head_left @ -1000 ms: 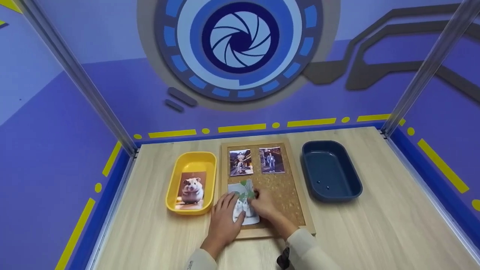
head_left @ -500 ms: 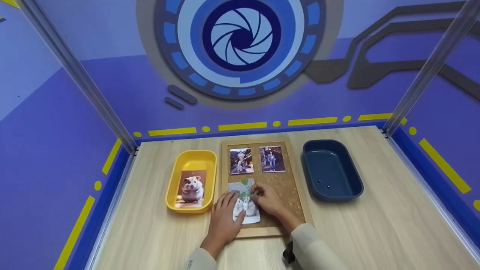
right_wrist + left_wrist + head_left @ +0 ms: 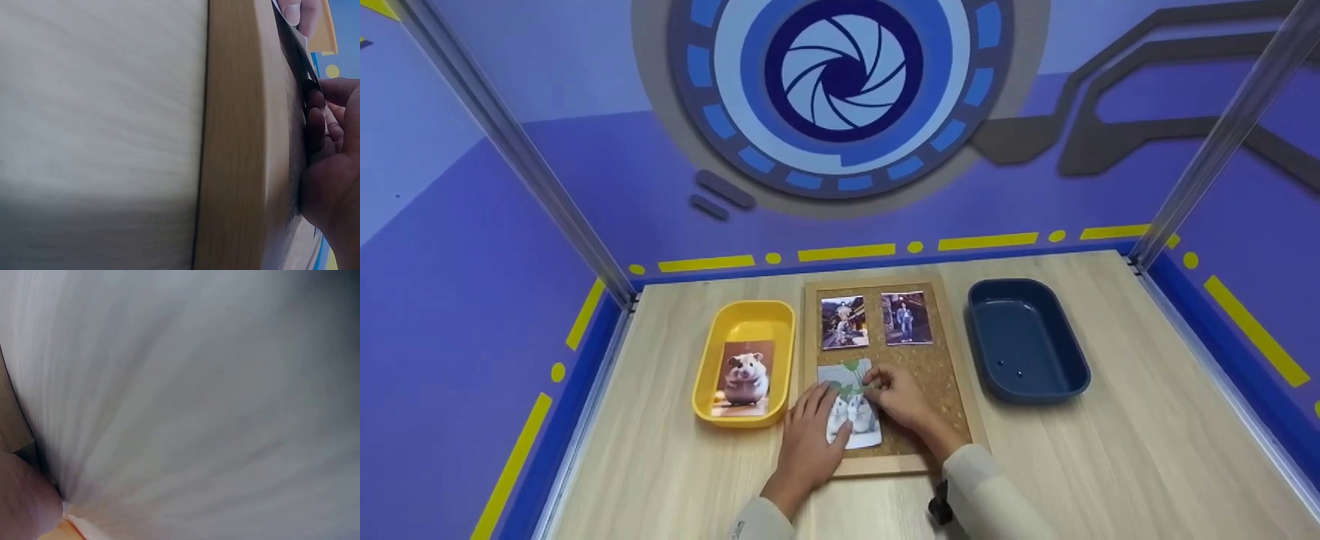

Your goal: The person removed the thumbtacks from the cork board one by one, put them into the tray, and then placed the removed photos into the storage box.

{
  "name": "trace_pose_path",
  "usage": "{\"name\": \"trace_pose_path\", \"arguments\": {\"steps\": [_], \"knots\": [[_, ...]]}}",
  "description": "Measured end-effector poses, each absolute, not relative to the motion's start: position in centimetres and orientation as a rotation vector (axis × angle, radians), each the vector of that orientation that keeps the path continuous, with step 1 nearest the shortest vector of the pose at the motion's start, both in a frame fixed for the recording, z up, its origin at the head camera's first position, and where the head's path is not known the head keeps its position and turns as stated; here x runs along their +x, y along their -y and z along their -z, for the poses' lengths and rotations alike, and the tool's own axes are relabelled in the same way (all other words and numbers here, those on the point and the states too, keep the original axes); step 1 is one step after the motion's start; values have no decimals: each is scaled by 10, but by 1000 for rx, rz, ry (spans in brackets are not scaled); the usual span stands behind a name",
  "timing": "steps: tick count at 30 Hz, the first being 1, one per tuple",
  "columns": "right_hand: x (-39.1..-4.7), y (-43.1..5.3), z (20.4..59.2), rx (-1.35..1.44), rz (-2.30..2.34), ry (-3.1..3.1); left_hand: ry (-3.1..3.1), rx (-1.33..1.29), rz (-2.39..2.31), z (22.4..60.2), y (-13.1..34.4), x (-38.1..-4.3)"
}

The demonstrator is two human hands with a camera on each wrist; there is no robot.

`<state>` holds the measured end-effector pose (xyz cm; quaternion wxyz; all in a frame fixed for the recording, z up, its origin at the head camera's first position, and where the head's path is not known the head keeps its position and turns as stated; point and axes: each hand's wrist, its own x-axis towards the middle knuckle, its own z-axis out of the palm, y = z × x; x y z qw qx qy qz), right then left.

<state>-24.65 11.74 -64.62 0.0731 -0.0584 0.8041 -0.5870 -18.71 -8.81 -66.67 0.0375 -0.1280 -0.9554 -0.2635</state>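
Note:
A photo of white hamster-like animals under green leaves (image 3: 861,416) lies on the lower left of a cork board (image 3: 937,371). My left hand (image 3: 808,431) rests on its left and lower part, fingers extended and thumb laid over the picture. My right hand (image 3: 901,399) pinches its upper right edge between thumb and curled fingers. In the right wrist view the photo's edge (image 3: 301,56) stands a little off the board beside the right hand (image 3: 332,188). A small dark spot shows there, too unclear to name. The left wrist view is mostly blurred pale tabletop.
Two photos of people, left (image 3: 844,322) and right (image 3: 907,319), are on the board's upper half. Left of it stands a yellow tray (image 3: 746,319) holding a hamster photo (image 3: 746,379). To the right, a dark blue tray (image 3: 1020,330) contains a few tiny shiny round things (image 3: 1019,374).
My right hand has shifted slightly up and turned at the photo's right edge, its fingers now showing above it. The left hand has stayed in place.

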Motion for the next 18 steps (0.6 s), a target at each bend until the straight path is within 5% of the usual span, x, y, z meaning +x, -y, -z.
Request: {"name": "trace_pose_path", "arguments": {"steps": [18], "knots": [[-249,-117,651,-160,1742,-2484,2755,-388,704,654,91,-172]]}}
